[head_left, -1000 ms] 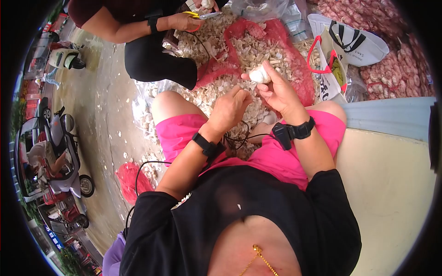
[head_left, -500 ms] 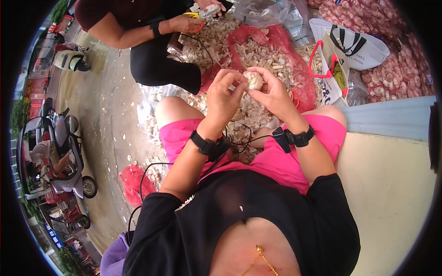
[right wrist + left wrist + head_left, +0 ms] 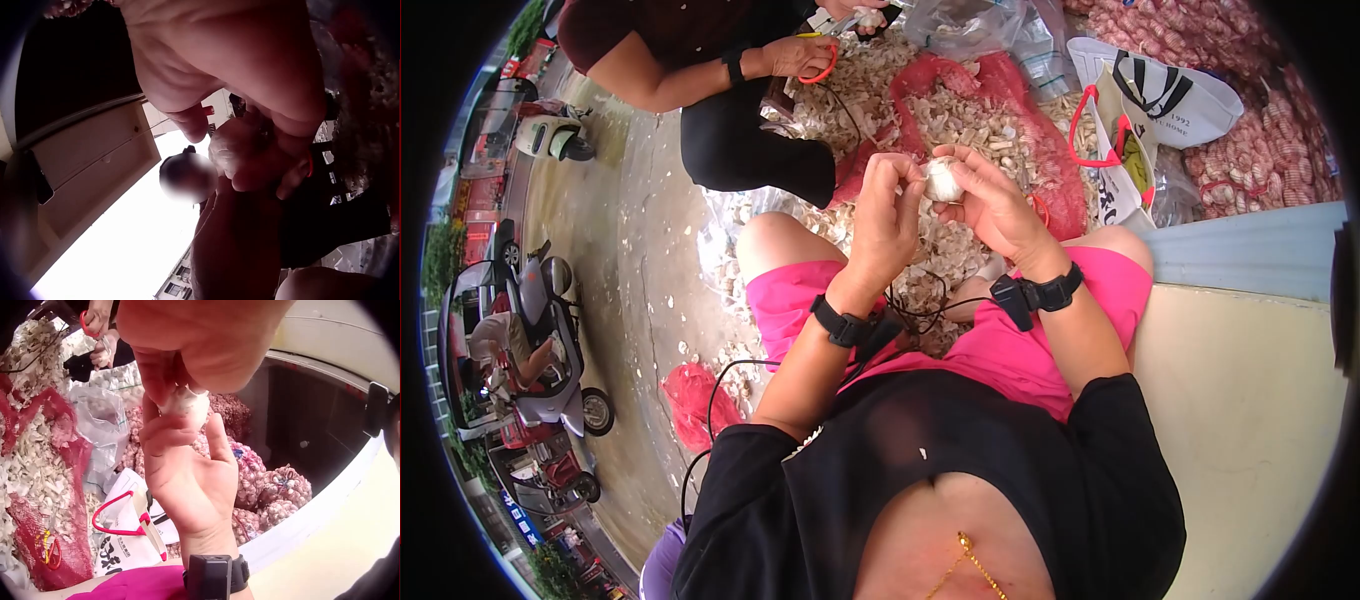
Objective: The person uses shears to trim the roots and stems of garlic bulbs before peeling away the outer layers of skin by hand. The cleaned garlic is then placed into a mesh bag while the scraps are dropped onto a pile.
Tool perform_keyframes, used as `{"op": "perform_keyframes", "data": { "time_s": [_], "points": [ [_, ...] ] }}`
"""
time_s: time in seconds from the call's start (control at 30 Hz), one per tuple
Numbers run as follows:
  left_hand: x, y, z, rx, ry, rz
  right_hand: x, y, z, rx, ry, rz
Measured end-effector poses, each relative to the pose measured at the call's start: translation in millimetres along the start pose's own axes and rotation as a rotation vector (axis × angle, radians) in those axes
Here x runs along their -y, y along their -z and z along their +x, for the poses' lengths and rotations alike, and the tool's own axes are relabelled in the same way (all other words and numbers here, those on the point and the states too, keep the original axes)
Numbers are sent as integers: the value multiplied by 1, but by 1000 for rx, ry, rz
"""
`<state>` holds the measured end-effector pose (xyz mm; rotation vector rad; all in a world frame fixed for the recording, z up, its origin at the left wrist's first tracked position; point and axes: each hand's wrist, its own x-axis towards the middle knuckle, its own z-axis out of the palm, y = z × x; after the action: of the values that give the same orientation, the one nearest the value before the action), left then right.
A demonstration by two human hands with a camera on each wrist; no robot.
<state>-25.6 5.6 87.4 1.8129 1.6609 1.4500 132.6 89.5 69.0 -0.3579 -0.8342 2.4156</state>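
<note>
A white garlic bulb [image 3: 942,183] sits in my right hand [image 3: 992,207], held between thumb and fingers over the heap of peelings. My left hand [image 3: 887,217] is right beside it, thumb and forefinger pinching a bit of papery garlic skin at the bulb's side. In the left wrist view, the bulb [image 3: 192,407] shows between the left fingertips above and the upturned right palm below. In the right wrist view the fingers of both hands crowd round the bulb [image 3: 232,147], which is dim and partly hidden.
Dry garlic peelings [image 3: 960,115] cover the ground around a red mesh sack [image 3: 1000,75]. At the upper left another person's hand [image 3: 798,57] holds red-handled scissors [image 3: 828,65]. A white tote bag [image 3: 1200,105] and stacked net sacks of garlic [image 3: 1250,160] stand right.
The left hand has come from apart to the bulb and now works at its side. The bulb has been turned in the right hand, which has moved slightly left.
</note>
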Motion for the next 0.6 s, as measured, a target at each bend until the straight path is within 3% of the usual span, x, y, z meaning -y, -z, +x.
{"op": "perform_keyframes", "data": {
  "time_s": [0.03,0.07,0.13,0.17,0.23,0.37,0.43,0.5,0.57,0.6],
  "points": [
    [-3,-1,2,-34,-118,50,-1,-3,0,3,19,-30],
    [-9,-1,1,-35,-118,49,0,-5,0,3,19,-31],
    [-23,0,-7,100,250,-284,0,-8,-2,2,76,-66],
    [-23,0,-10,100,248,-285,-1,-9,-2,3,77,-67],
    [-20,2,-14,187,313,-568,-3,-11,-2,-22,150,-124],
    [-17,14,-18,308,365,-544,-3,-12,-3,3,153,-107],
    [-11,13,-15,245,376,-557,3,-13,-2,50,18,135],
    [-15,12,-10,181,381,-567,2,-15,-2,18,73,69],
    [-33,14,3,46,214,-169,2,-17,-1,-7,132,5],
    [-37,15,9,66,173,-109,1,-18,-2,-37,149,-98]
  ]
}}
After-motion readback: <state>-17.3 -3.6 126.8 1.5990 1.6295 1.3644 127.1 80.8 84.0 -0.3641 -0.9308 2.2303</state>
